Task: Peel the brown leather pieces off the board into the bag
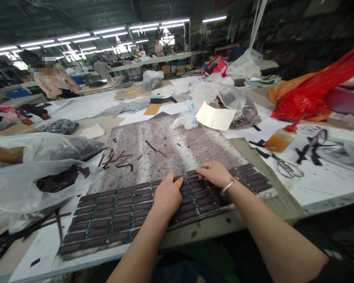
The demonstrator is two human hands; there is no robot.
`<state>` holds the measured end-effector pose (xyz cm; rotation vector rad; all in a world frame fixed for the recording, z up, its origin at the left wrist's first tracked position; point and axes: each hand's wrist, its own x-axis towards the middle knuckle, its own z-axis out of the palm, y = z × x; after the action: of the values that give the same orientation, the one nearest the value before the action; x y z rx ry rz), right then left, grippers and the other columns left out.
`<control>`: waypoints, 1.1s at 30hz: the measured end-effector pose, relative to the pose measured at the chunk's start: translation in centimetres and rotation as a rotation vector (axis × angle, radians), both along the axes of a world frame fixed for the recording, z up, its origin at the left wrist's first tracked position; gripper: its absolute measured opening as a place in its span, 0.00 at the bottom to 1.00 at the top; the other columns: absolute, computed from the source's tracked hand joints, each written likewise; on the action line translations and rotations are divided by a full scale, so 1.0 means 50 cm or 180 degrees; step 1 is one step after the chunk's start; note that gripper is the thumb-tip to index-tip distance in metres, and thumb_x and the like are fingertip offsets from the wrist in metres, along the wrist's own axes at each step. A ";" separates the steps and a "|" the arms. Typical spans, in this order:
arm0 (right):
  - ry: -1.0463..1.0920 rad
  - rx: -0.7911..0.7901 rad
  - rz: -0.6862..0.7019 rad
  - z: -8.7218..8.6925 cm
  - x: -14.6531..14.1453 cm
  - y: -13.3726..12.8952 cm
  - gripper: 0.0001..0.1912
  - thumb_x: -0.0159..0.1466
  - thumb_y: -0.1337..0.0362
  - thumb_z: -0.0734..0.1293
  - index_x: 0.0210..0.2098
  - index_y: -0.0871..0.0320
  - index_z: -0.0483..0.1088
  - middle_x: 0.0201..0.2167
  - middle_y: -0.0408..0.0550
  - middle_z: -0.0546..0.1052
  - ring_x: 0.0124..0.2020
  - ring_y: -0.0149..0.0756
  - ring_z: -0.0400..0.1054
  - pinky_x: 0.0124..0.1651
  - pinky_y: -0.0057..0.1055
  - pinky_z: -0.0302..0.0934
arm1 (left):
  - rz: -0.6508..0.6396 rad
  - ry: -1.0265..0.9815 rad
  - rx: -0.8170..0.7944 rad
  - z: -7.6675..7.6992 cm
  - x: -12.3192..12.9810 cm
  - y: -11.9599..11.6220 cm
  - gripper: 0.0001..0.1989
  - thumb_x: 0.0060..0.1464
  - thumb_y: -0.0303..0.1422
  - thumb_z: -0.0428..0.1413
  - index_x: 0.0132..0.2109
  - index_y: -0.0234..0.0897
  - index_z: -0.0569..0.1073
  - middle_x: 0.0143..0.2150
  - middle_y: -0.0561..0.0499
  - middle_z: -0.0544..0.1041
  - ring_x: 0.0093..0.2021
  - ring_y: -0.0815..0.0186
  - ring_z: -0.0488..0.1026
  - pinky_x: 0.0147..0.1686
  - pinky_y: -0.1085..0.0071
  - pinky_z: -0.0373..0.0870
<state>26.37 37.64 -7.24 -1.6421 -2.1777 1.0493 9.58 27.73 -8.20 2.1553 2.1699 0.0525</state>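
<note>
Rows of small dark brown rectangular pieces [102, 214], like leather, lie close together along the near edge of a worn, speckled board [191, 137]. My left hand [168, 194] rests on the middle of the rows, thumb and forefinger a little apart, its other fingers mostly hidden. Beside it, my right hand [215, 173], with a bangle [229, 186] at the wrist, pinches at the end of a dark brown piece [191, 173] in the farthest row. Its fingertips touch that piece. My right forearm covers part of the rows.
Scissors [287, 167] and a bottle of amber liquid [281, 139] lie to the right. Plastic bags [35, 188] with dark pieces crowd the left. A paper note [215, 116] leans on another bag [244, 108]. Thin scraps [156, 148] litter the board. A person [56, 80] works far left.
</note>
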 end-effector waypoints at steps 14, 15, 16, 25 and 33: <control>-0.0583 0.0293 0.0279 -0.022 -0.023 0.010 0.17 0.56 0.56 0.59 0.20 0.55 0.74 0.18 0.41 0.74 0.25 0.31 0.68 0.28 0.23 0.55 | -0.0038 0.0110 -0.0061 -0.004 0.009 0.001 0.21 0.56 0.28 0.41 0.54 0.43 0.65 0.47 0.45 0.63 0.39 0.65 0.66 0.38 0.69 0.65; -0.0633 0.0357 0.0310 -0.024 -0.024 0.011 0.17 0.56 0.57 0.59 0.20 0.55 0.74 0.19 0.41 0.74 0.26 0.31 0.68 0.28 0.24 0.55 | -0.0018 0.0108 -0.0089 -0.003 0.011 0.001 0.21 0.56 0.28 0.41 0.55 0.43 0.65 0.48 0.45 0.63 0.40 0.64 0.66 0.39 0.69 0.65; -0.0682 0.0417 0.0340 -0.025 -0.024 0.012 0.17 0.57 0.57 0.59 0.20 0.55 0.74 0.21 0.42 0.75 0.27 0.32 0.68 0.29 0.24 0.55 | -0.0002 0.0102 -0.0112 -0.002 0.012 0.001 0.22 0.55 0.27 0.42 0.56 0.44 0.64 0.48 0.45 0.62 0.41 0.64 0.66 0.39 0.69 0.65; -0.1189 0.0853 0.0473 -0.025 -0.029 0.002 0.21 0.60 0.49 0.56 0.30 0.55 0.75 0.29 0.49 0.76 0.33 0.39 0.69 0.34 0.30 0.58 | -0.0095 0.0156 -0.0060 -0.013 0.008 0.002 0.24 0.56 0.27 0.41 0.57 0.54 0.60 0.46 0.47 0.61 0.39 0.61 0.66 0.36 0.68 0.65; -0.1296 0.1899 0.1168 0.005 0.007 -0.038 0.15 0.62 0.68 0.56 0.42 0.51 0.70 0.42 0.47 0.70 0.42 0.38 0.61 0.42 0.31 0.55 | -0.0092 0.0164 0.0057 -0.019 0.011 0.002 0.24 0.55 0.26 0.41 0.56 0.52 0.61 0.45 0.46 0.61 0.40 0.60 0.65 0.34 0.68 0.65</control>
<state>26.72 35.72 -6.98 -1.2774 -2.7545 0.0670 10.13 27.85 -9.15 2.2215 2.1730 0.0147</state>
